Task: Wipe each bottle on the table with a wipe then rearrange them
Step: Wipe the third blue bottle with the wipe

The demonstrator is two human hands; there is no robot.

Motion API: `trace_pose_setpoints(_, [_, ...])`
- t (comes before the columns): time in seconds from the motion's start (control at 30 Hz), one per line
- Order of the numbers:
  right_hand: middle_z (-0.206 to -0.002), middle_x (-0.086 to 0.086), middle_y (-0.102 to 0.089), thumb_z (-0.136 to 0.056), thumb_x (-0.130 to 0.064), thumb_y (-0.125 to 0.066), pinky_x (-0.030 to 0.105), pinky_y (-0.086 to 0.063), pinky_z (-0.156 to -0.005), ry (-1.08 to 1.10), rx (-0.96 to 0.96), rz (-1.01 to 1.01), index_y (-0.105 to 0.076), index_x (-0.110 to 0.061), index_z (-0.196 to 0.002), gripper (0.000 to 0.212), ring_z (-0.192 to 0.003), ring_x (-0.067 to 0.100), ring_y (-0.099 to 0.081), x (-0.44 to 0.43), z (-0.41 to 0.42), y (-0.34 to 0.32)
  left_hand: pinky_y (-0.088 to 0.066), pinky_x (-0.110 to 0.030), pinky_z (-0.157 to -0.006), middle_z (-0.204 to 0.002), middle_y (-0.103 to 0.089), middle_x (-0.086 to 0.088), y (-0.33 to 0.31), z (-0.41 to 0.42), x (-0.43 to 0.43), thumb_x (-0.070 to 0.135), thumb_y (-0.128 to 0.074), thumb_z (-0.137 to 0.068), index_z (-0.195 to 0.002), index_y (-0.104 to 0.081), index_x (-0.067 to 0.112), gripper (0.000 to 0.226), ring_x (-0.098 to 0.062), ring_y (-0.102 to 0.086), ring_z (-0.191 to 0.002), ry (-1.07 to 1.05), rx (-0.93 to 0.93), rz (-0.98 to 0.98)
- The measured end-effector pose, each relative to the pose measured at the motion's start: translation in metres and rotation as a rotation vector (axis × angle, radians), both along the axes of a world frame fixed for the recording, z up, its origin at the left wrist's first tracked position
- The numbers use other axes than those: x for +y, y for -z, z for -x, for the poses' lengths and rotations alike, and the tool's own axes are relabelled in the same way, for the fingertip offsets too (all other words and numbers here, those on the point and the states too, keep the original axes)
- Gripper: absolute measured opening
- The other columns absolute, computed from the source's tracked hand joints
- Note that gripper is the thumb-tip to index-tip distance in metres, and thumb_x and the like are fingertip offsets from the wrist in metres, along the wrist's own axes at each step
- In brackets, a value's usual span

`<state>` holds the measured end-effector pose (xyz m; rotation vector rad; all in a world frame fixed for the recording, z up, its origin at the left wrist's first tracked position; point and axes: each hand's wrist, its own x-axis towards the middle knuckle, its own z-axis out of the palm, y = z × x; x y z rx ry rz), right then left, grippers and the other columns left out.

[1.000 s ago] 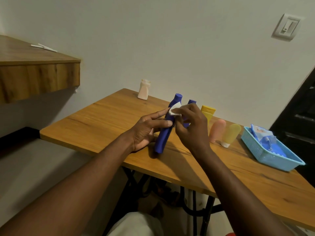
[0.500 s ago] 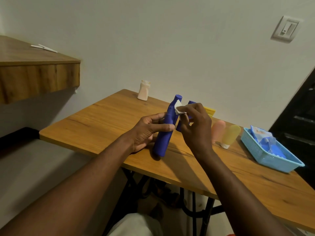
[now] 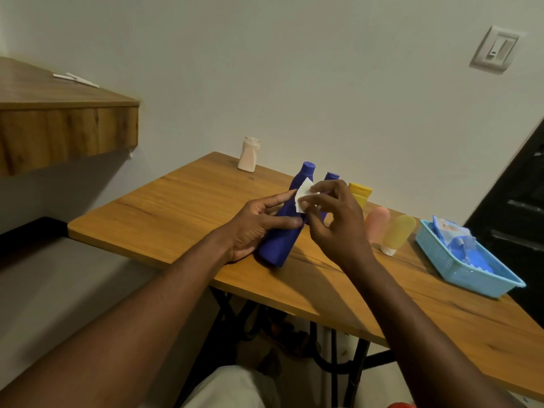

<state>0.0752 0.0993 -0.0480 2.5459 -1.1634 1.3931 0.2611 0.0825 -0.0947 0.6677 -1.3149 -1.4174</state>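
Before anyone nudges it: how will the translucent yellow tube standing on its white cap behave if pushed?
Probably tips easily: the translucent yellow tube appears to stand on its small white cap, wider body above. Likely soft and squeezable, judging by its rounded matte skin. Toppling, it may hit the rounded pink tube close beside it.

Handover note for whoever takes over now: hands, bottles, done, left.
Left hand grips the tall blue bottle, tilted, base by the table's near edge.
Right hand pinches the wipe against its upper part.
Second blue bottle, yellow tube, pink bottle, yellow bottle in a row behind and right; cream bottle at far edge.
Done: cannot tell which are wiped. Left: finish this one, any unwiped, rearrange.
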Motion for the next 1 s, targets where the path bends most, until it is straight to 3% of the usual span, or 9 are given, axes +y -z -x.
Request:
trace_pose_setpoints(0.13, [-0.109, 0.003, -0.062, -0.089, -0.006, -0.073, 0.032, -0.057, -0.076, 0.089, -0.099, 0.088, -0.071, -0.01, -0.104, 0.016, -0.097, 0.015, -0.059, -0.008, -0.001, -0.001, -0.056, -0.039, -0.098, -0.142, -0.067, 0.0, 0.0, 0.0, 0.001, 0.003, -0.08, -0.086, -0.148, -0.059, 0.031, 0.071, -0.021, -0.064, -0.129, -0.013, -0.004, -0.008])
trace_pose_setpoints(0.23, [-0.111, 0.005, -0.064, -0.094, -0.007, -0.068, 0.034, -0.057, -0.076, 0.129, -0.154, 0.13, -0.068, -0.009, -0.114, 0.02, -0.094, 0.014, -0.06, -0.008, -0.006, -0.004, -0.056, -0.038, -0.098, -0.142, -0.066, 0.001, -0.001, 0.0, 0.001, 0.002, -0.079, -0.086, -0.149, -0.058, 0.031, 0.073, -0.02, -0.064, -0.129, -0.015, -0.005, -0.01])
trace_pose_setpoints(0.47, [-0.108, 0.012, -0.065, -0.082, 0.0, -0.078, 0.03, -0.048, -0.077, 0.045, 0.14, 0.225, -0.072, -0.007, -0.108, 0.028, -0.099, 0.027, -0.061, 0.002, -0.016, 0.003, -0.052, -0.048, -0.106, -0.135, -0.07, -0.01, 0.0, -0.001, 0.002, -0.001, -0.077, -0.086, -0.152, -0.054, 0.025, 0.075, -0.028, -0.063, -0.13, 0.001, 0.022, -0.012])
trace_pose_setpoints(0.63, [-0.108, 0.008, -0.061, -0.091, -0.003, -0.069, 0.039, -0.056, -0.075, 0.091, -0.091, 0.177, -0.068, -0.01, -0.107, 0.017, -0.096, 0.023, -0.06, -0.005, -0.017, -0.007, -0.052, -0.047, -0.108, -0.141, -0.067, -0.003, 0.0, -0.001, 0.0, 0.001, -0.081, -0.084, -0.149, -0.058, 0.029, 0.073, -0.025, -0.062, -0.132, -0.009, -0.009, -0.003])
trace_pose_setpoints(0.77, [-0.112, 0.007, -0.06, -0.091, -0.006, -0.07, 0.032, -0.054, -0.077, 0.021, 0.02, 0.148, -0.067, -0.01, -0.113, 0.023, -0.099, 0.022, -0.06, 0.001, -0.021, 0.002, -0.054, -0.045, -0.104, -0.141, -0.067, -0.005, 0.0, -0.001, 0.001, 0.001, -0.078, -0.086, -0.149, -0.058, 0.023, 0.069, -0.026, -0.06, -0.134, -0.005, 0.029, -0.005])
trace_pose_setpoints(0.87, [-0.114, 0.005, -0.06, -0.096, -0.007, -0.065, 0.026, -0.053, -0.074, 0.076, -0.209, 0.13, -0.066, -0.011, -0.119, 0.024, -0.096, 0.016, -0.06, -0.003, -0.012, -0.003, -0.052, -0.047, -0.104, -0.139, -0.068, -0.001, -0.002, -0.001, 0.004, 0.002, -0.079, -0.086, -0.144, -0.063, 0.027, 0.065, -0.026, -0.06, -0.133, -0.01, -0.003, 0.009])
trace_pose_setpoints(0.93, [-0.123, 0.004, -0.059, -0.099, -0.013, -0.063, 0.014, -0.051, -0.076, 0.137, -0.351, 0.071, -0.064, -0.013, -0.129, 0.03, -0.101, 0.013, -0.06, -0.007, -0.007, -0.009, -0.053, -0.041, -0.098, -0.137, -0.069, 0.006, -0.005, -0.002, 0.007, 0.0, -0.078, -0.086, -0.143, -0.064, 0.029, 0.066, -0.017, -0.063, -0.129, -0.03, -0.012, 0.0])
trace_pose_setpoints(1.0, [-0.132, 0.004, -0.057, -0.1, -0.014, -0.063, 0.007, -0.048, -0.079, 0.139, -0.336, 0.05, -0.065, -0.014, -0.131, 0.031, -0.11, 0.014, -0.059, -0.009, -0.005, -0.012, -0.052, -0.037, -0.091, -0.134, -0.07, 0.01, -0.007, -0.002, 0.008, -0.002, -0.077, -0.086, -0.143, -0.064, 0.029, 0.066, -0.01, -0.065, -0.122, -0.042, -0.015, -0.005])
